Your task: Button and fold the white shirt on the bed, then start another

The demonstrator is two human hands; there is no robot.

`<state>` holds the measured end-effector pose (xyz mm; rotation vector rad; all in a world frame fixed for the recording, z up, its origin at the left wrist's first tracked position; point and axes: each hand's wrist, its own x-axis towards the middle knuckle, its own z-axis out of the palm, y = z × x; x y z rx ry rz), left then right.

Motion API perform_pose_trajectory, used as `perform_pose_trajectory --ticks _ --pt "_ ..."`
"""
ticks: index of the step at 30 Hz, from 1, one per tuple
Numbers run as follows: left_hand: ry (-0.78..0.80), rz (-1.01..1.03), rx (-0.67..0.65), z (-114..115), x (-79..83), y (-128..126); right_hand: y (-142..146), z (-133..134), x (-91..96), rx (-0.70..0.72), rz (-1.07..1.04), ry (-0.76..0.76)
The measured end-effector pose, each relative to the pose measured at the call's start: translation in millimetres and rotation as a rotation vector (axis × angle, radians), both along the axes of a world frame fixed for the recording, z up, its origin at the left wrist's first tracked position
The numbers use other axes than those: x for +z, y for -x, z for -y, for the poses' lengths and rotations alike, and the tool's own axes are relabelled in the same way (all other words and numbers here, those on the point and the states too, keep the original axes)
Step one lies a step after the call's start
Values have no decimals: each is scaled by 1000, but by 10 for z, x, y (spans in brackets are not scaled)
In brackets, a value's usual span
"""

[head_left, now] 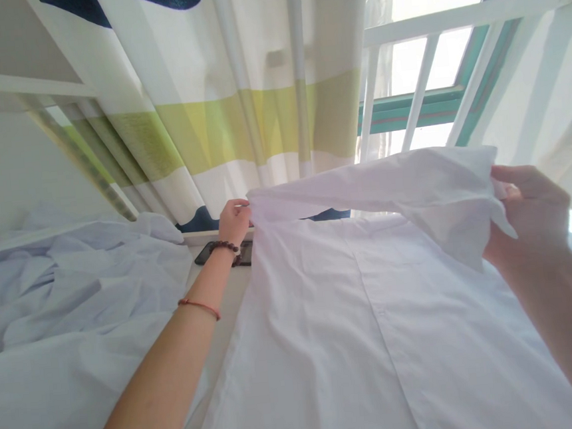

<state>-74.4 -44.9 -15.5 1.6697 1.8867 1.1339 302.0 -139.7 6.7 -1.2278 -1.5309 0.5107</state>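
Note:
A white shirt (pixel 325 318) is spread over the surface in front of me, its front placket running toward me and its lower end out of frame. At the far left corner of the shirt, my left hand (pixel 234 220) pinches the fabric near the shoulder end of a sleeve. My right hand (pixel 533 209) grips the cuff end of that sleeve (pixel 373 181), which is stretched above the shirt's upper part. Both hands are closed on the cloth. Beaded and red bracelets circle my left wrist and forearm.
A dark phone (pixel 206 253) lies partly behind my left wrist. Crumpled white cloth (pixel 76 279) is heaped on the left. Beyond hang striped curtains (pixel 258 130); a white railing (pixel 449 21) stands before the green-framed window (pixel 436 104) at the right.

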Motion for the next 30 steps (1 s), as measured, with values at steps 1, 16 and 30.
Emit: perform_pose_trajectory --ticks 1,16,30 --pt "-45 -25 24 14 -16 54 -76 -23 -2 -77 -64 -12" --pt "-60 -492 15 277 -263 64 -801 -109 -291 54 359 983" --pt "3 -687 116 87 -75 106 -1119 -7 -203 139 299 779"
